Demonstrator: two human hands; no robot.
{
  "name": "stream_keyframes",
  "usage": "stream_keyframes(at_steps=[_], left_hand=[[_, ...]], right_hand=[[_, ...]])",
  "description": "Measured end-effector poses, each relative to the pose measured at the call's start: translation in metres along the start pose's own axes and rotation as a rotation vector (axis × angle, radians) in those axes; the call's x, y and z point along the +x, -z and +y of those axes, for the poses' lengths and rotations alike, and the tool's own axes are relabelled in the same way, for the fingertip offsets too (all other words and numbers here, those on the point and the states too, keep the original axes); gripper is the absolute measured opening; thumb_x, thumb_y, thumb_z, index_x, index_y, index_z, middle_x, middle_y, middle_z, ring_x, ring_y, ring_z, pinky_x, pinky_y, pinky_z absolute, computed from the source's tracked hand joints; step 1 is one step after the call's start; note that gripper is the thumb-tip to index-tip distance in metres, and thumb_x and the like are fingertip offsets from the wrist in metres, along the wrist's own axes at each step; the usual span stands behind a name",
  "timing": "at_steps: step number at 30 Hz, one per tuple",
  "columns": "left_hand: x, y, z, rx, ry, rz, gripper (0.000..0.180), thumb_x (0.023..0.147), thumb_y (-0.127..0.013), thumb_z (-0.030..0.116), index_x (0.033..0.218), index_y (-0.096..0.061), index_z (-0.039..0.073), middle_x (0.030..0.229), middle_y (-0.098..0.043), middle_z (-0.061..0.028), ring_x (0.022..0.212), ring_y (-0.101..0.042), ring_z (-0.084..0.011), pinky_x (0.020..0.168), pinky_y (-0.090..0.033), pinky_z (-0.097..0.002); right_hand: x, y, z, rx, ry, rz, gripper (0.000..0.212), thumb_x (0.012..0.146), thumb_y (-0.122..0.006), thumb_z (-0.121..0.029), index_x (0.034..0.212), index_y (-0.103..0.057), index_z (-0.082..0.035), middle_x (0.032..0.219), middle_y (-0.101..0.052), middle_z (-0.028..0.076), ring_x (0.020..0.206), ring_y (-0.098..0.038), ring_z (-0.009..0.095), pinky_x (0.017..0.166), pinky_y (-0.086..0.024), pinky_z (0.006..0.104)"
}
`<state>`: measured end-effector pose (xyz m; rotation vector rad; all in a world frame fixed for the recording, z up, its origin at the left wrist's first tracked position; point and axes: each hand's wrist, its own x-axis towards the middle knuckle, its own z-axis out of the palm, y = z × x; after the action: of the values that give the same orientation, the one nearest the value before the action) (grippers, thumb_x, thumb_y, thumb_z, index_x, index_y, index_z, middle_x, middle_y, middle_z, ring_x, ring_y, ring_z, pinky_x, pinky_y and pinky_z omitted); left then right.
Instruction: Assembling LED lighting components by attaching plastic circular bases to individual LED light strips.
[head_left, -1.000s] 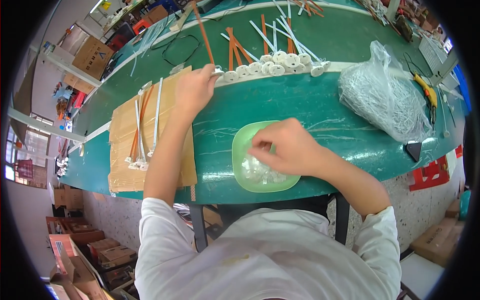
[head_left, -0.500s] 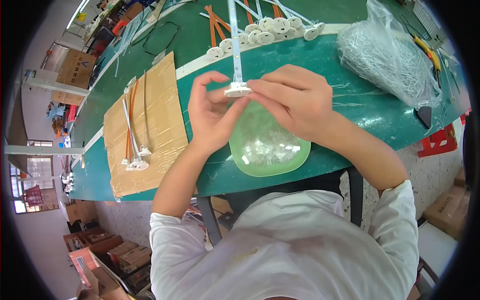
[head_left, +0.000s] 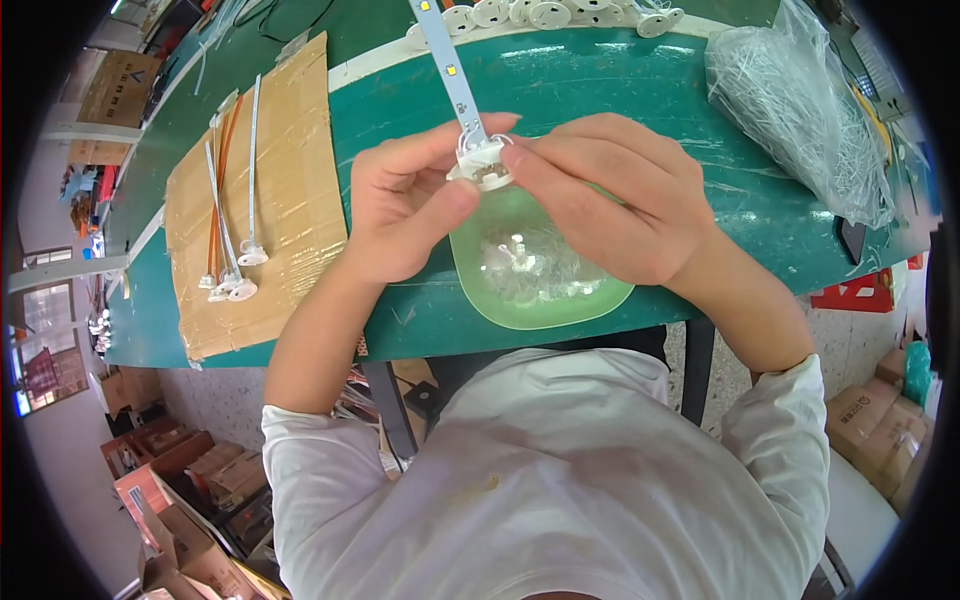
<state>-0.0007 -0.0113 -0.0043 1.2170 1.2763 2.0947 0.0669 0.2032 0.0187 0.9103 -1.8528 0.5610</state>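
An LED light strip (head_left: 452, 85) stands up between my hands, tilted to the left at its top. At its lower end is a round white plastic base (head_left: 490, 180), with thin white wires looping at the joint. My left hand (head_left: 400, 210) grips the base from the left, thumb at its lower edge and index finger behind the strip. My right hand (head_left: 640, 200) pinches the base's right side near a wire; whatever lies between those fingertips is hidden. Below them sits a green bowl (head_left: 545, 318) holding small clear pieces and a white bit.
On the left, a cardboard sheet (head_left: 290, 170) carries several strips (head_left: 253, 190) with white bases. More round white bases (head_left: 550, 14) line the far side. A clear bag (head_left: 800, 110) of thin white pieces rests at the right, near a black flat piece (head_left: 849, 238).
The base has turned so its wired, hollow side shows, and the strip leans left. The head view has shifted, moving the far bases toward the upper edge.
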Motion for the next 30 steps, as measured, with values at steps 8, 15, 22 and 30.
stream_keyframes(at_steps=[8,15,22,30], left_hand=[[0.002,-0.023,0.009,-0.093,0.105,0.040,0.045,0.097,-0.064,0.002,0.140,-0.054,-0.005,0.125,-0.068,-0.0151,0.113,-0.065,-0.0168,0.097,-0.053,-0.0318],[0.005,-0.023,0.007,-0.009,0.195,0.143,0.037,0.104,-0.057,0.011,0.137,-0.056,-0.006,0.124,-0.068,-0.0164,0.111,-0.068,-0.0209,0.098,-0.055,-0.0340],[0.005,-0.011,-0.002,-0.263,0.196,0.101,0.039,0.108,-0.050,0.018,0.138,-0.054,-0.006,0.129,-0.064,-0.0198,0.119,-0.065,-0.0301,0.105,-0.053,-0.0452],[0.012,-0.022,0.010,-0.154,0.091,0.185,0.041,0.106,-0.052,0.015,0.143,-0.050,-0.003,0.130,-0.065,-0.0185,0.119,-0.065,-0.0299,0.104,-0.052,-0.0433]], right_hand=[[0.000,-0.004,0.005,0.039,0.162,0.161,0.035,0.067,-0.082,0.005,0.099,-0.070,0.004,0.090,-0.069,0.012,0.069,-0.067,0.025,0.057,-0.057,0.0316],[0.007,-0.011,0.002,-0.004,-0.047,0.156,0.022,0.067,-0.077,0.006,0.088,-0.072,0.001,0.084,-0.069,0.009,0.066,-0.066,0.021,0.055,-0.055,0.0275],[0.011,-0.005,0.009,0.078,-0.042,0.025,0.022,0.073,-0.078,0.008,0.094,-0.073,0.003,0.087,-0.071,0.011,0.070,-0.068,0.022,0.059,-0.056,0.0271],[0.027,0.005,-0.012,0.141,-0.305,0.024,0.018,0.079,-0.076,0.003,0.096,-0.074,0.000,0.083,-0.068,0.011,0.067,-0.065,0.026,0.059,-0.053,0.0315]])
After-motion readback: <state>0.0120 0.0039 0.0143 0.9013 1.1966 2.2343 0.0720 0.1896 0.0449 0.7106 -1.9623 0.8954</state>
